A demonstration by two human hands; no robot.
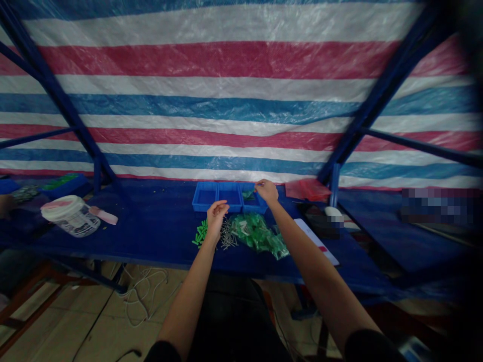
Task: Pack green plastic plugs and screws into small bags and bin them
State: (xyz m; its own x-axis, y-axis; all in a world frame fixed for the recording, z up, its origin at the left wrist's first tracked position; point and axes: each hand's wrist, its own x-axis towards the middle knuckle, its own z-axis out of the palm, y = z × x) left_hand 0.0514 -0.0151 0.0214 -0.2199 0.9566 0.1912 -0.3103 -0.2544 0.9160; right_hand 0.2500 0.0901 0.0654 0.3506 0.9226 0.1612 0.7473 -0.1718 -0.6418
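Bin by right hand, greenish stuff inside

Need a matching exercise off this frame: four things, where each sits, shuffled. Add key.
Column 1
1. Green pieces
2. Metal pins
3. White bucket
4. Right hand

Column 2
A. At the rightmost of three blue bins
B. Apart from the piles, well left of the bins
C. Between the green pile and the plastic bags
D. Piled just left of the pins

Pairs: 1-D, 2-C, 3-B, 4-A
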